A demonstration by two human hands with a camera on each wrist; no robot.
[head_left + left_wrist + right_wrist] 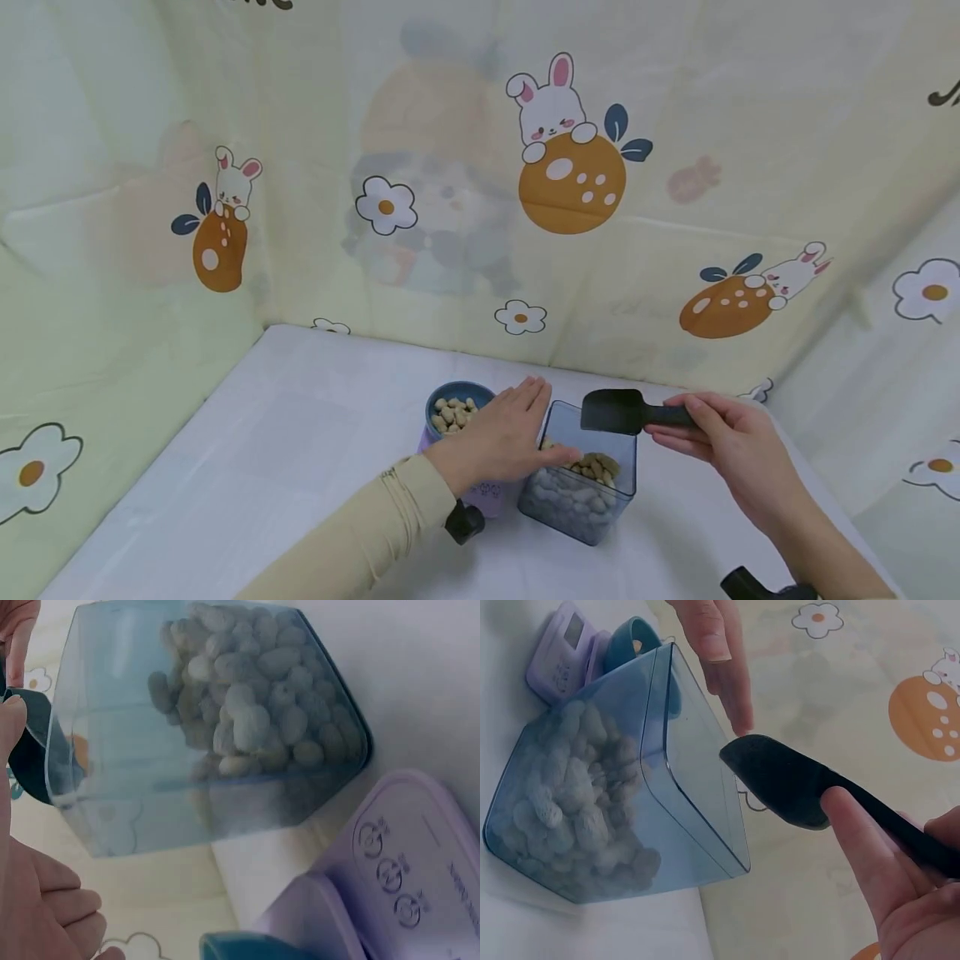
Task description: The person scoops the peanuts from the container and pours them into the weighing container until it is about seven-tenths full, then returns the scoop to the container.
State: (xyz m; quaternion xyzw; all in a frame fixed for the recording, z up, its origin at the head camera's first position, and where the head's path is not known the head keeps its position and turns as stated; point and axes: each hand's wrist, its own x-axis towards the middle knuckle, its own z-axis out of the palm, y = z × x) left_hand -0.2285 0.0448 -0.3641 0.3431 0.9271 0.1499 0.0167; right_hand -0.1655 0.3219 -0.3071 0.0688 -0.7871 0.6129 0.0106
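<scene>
Scale [555, 664] and bowl [460, 388] beside bin [566, 421]

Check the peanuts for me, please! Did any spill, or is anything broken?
Nothing stands out. The peanuts that show are in the see-through bin and the teal cup, with none visibly spilled. The bin stands upright with no crack I can see, and the right hand holds the black scoop close by.

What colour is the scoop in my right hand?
The scoop is black; it shows best in the right wrist view.
</scene>
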